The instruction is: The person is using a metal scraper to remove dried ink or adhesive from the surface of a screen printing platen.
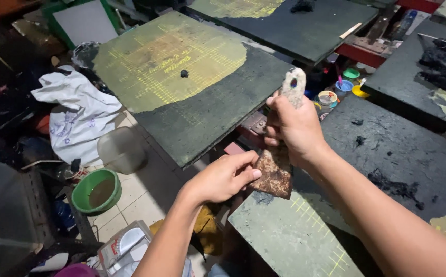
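Head view: a rusty scraper (pixel 277 172) is held upright between both hands, above the near edge of a dark, ink-stained board (pixel 295 241) marked with faint yellow grid lines. Its handle is wrapped by the right hand (pixel 292 128), all fingers closed firmly around it, so that only the pale, worn handle end (pierced by a small hole) is seen above the fist. The blade, broad and flat, is coated in brown rust and dark residue, and its lower edge is turned down toward the board. It is pinched at one side by the left hand (pixel 223 177), thumb and fingertips pressed against the metal. Beyond the hands, a larger tilted board (pixel 182 87) is seen, partly yellow-green and partly dark, with a small black blob near its middle. On the tiled floor to the left, a green bowl (pixel 97 191), a clear plastic tub (pixel 121 150) and a crumpled white cloth (pixel 76 110) are laid. Small paint pots (pixel 343 87) are gathered between the boards.
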